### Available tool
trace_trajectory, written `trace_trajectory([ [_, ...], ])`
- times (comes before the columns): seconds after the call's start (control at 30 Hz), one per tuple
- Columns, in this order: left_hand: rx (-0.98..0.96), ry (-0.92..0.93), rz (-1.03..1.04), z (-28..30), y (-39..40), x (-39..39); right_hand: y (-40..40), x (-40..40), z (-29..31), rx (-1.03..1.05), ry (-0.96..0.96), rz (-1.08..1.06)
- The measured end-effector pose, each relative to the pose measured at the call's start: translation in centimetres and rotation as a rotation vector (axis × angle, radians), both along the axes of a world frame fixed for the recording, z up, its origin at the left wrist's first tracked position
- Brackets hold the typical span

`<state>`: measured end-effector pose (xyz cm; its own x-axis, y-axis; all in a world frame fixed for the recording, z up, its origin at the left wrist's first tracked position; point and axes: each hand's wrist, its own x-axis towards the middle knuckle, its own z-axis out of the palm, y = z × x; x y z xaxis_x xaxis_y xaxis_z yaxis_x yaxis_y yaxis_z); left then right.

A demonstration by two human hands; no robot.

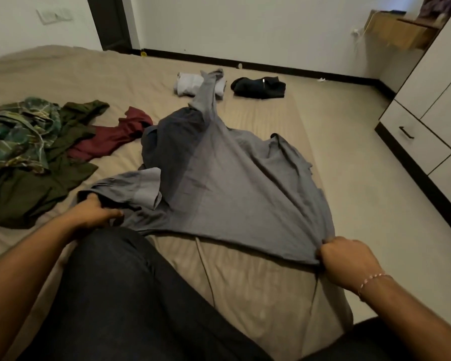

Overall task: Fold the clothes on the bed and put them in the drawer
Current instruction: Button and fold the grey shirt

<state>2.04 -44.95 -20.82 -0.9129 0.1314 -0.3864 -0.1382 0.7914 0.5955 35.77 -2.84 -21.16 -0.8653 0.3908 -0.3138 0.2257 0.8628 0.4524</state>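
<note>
A grey shirt (227,178) lies spread on the bed (258,295), one sleeve reaching over a folded pale garment (189,84); the left hand (94,211) grips its near left edge, fingers curled into the cloth; the right hand (345,259) pinches the near right corner, pulled taut; a folded black garment (259,87) sits beyond; green clothes (31,155) and a maroon top (115,134) lie heaped left; a drawer (414,134) stands right, closed.

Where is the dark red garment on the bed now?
It lies unfolded left of centre, the dark red garment between the olive green garment and the grey shirt.
</note>
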Motion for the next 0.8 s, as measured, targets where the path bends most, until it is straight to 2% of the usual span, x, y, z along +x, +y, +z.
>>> trace_trajectory([
  [0.07,-0.041,0.078,-0.005,0.4,-0.3,-0.2,-0.3,0.5,-1.1,-0.018,0.038,0.007],
  [0.17,-0.176,0.339,-0.017,1.5,-0.5,-1.0,0.2,0.9,-1.5,-0.066,0.193,-0.049],
  [0.23,-0.175,0.499,-0.123,2.4,0.8,-1.0,0.6,0.7,-1.3,-0.129,0.212,-0.105],
  [0.27,-0.110,0.526,-0.242,3.1,2.4,-0.3,0.7,0.5,-1.4,-0.158,0.216,-0.090],
  [0.33,0.008,0.491,-0.613,3.6,5.5,1.3,0.2,0.1,-1.5,-0.243,0.215,-0.033],
  [0.4,-0.090,0.385,-0.972,3.3,8.7,2.6,-1.0,-0.5,-1.8,-0.310,0.183,0.029],
  [0.47,-0.286,0.297,-1.142,2.3,11.1,2.0,-1.7,-0.9,-2.6,-0.318,0.109,0.093],
  [0.57,-0.455,0.147,-0.920,1.0,11.4,-1.6,-1.3,-1.2,-3.9,-0.392,0.123,0.078],
  [0.63,-0.554,0.099,-0.648,-0.5,8.9,-5.2,-1.2,-1.1,-3.9,-0.410,0.143,0.069],
  [0.7,-0.566,0.062,-0.331,-2.3,5.8,-7.6,-1.1,-0.9,-3.8,-0.409,0.146,0.060],
  [0.77,-0.612,0.061,-0.131,-2.3,4.4,-7.8,-1.0,-0.7,-3.8,-0.412,0.142,0.033],
  [0.8,-0.676,0.133,-0.066,-1.9,4.1,-7.2,-1.0,-0.9,-3.7,-0.417,0.132,0.022],
])
